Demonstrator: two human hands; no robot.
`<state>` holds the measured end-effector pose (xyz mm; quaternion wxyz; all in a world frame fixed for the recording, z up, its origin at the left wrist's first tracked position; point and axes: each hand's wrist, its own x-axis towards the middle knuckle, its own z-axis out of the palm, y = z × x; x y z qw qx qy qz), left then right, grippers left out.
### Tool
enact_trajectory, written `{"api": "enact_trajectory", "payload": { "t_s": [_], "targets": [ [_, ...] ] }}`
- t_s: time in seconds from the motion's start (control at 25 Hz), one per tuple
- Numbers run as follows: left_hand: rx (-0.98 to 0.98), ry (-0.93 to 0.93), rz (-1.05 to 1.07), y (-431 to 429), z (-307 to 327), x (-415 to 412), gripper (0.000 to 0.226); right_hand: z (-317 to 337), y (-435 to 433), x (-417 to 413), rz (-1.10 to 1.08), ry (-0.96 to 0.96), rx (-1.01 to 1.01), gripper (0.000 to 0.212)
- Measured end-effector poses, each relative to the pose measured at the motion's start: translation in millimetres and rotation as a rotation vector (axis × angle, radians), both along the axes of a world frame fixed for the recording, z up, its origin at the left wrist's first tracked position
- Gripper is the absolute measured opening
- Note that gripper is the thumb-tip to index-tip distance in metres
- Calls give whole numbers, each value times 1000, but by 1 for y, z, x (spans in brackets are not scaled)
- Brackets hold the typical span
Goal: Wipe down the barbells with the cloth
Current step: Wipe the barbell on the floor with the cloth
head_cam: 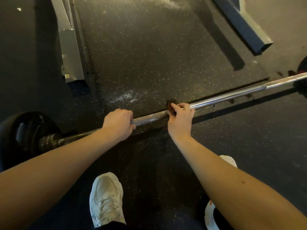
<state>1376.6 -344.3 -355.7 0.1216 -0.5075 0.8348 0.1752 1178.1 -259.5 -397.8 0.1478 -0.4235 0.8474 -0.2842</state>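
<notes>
Gripping what, the left hand (pixel 118 124)?

The barbell (pixel 224 97) itself. The fingers are curled over the bare shaft, knuckles up, toward its left end.

And the right hand (pixel 180 119)?

Just to the right of the left one along the barbell. Fingers and thumb pinch a dark speckled wad (pixel 172 103) against the shaft — cloth or brush, I cannot tell.

Where does the barbell lie?

Low across the black rubber floor (pixel 149 47), which is flecked with pale specks. It slants up to the right, with a black plate (pixel 21 130) on its left end. Beyond the barbell a white chalky smear (pixel 129 96) marks the floor, and farther off run a grey steel rail (pixel 71 47) and a blue beam (pixel 240 25). On the near side of the barbell — a white shoe (pixel 106 198).
</notes>
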Motion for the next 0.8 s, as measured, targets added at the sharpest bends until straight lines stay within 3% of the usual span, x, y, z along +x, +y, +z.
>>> {"api": "enact_trajectory", "payload": {
  "t_s": [0.08, 0.2, 0.32, 0.48, 0.52, 0.68, 0.8],
  "targets": [
    [15, -83, -95, -4, 6, -3, 26, -2, 1, 22, -35, -32, -13, 41],
    [42, -231, -278, -18, 15, -8, 32, 1, 4, 54, 151, -6, -25, 39],
    [98, -252, -217, -21, 18, -16, 32, 6, 10, 30, 332, 81, 7, 38],
    [88, -182, -150, -17, 9, -13, 25, 9, 6, -3, 1, -4, 43, 39],
    [92, -181, -140, -16, 9, -12, 24, 10, 4, 14, 15, -21, 38, 38],
    [93, -174, -77, -15, 11, -15, 22, 11, 6, 57, 419, 106, 22, 33],
    [89, -96, -51, -13, 7, -8, 26, 14, -3, 8, 333, 172, 91, 34]
  ]
}}
